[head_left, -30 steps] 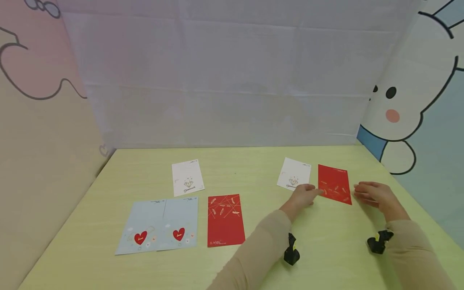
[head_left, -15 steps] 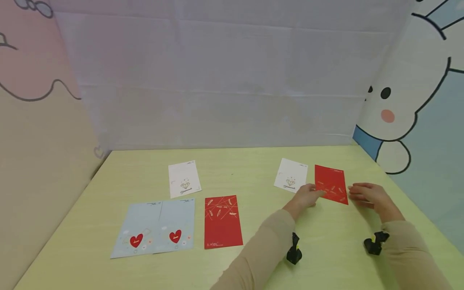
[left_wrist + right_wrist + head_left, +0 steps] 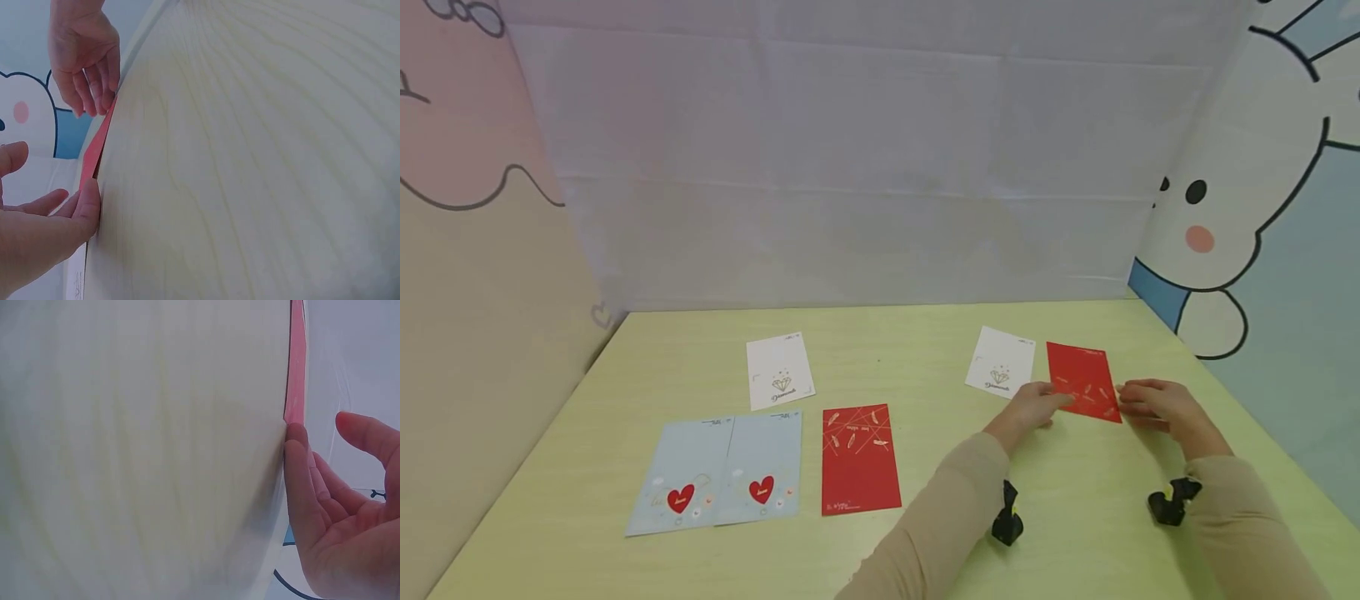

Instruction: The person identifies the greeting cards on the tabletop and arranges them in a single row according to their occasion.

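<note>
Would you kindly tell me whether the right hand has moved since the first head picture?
Yes, slightly: judged against the nearby white card, the right hand has moved left, closing the small gap to the far red card.

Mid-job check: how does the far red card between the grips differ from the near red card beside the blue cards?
The far red card is flanked by the left grip and right grip; the near red card has neither on it. The far red card's feather-like marks lie toward the person, the near red card's toward the back. Both are red and rectangular.
</note>
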`<state>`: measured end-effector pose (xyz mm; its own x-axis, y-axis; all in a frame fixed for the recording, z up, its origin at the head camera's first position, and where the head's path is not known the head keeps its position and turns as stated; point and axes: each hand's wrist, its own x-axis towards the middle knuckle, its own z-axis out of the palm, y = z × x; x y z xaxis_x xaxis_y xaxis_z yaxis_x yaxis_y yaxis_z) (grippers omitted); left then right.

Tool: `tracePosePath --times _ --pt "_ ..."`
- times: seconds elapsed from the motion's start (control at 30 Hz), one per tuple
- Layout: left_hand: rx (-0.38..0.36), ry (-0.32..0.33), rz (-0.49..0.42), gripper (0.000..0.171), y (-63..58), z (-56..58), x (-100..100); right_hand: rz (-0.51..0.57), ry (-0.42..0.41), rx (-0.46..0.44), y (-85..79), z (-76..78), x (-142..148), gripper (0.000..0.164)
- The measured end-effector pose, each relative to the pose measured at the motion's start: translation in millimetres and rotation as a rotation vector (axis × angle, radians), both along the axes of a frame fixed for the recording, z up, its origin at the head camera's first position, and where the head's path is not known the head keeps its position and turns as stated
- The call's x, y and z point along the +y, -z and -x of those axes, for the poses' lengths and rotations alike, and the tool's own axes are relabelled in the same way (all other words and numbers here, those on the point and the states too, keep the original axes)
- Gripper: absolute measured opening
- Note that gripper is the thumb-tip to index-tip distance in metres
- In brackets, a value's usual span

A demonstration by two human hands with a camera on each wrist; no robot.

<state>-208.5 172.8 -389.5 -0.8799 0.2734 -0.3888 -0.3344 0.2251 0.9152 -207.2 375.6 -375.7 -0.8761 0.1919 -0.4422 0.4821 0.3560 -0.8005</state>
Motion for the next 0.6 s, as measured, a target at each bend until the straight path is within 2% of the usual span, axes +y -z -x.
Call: tracePosePath --times 0.13,0.4,0.5,0.6 --pt "0.014 -0.031 -0.051 0.035 2.7 0.4 0.9 0.016 -0.021 0.001 -0.1 -0.5 -1.7 0.067" --pt "-0.003 -0.168 -0.215 0.029 9.2 0.3 3.9 0.01 -0.046 -0.004 1.6 -0.8 -3.8 0.065" --pt "0.004 -0.174 -0.225 0.028 10.0 -0.3 4.3 0.009 -0.078 -0.006 2.8 -0.5 -3.9 0.067" --pt "0.02 -0.162 -0.177 0.029 9.9 -1.4 5.0 0.019 -0.112 -0.003 3.8 -0.5 -4.5 0.065"
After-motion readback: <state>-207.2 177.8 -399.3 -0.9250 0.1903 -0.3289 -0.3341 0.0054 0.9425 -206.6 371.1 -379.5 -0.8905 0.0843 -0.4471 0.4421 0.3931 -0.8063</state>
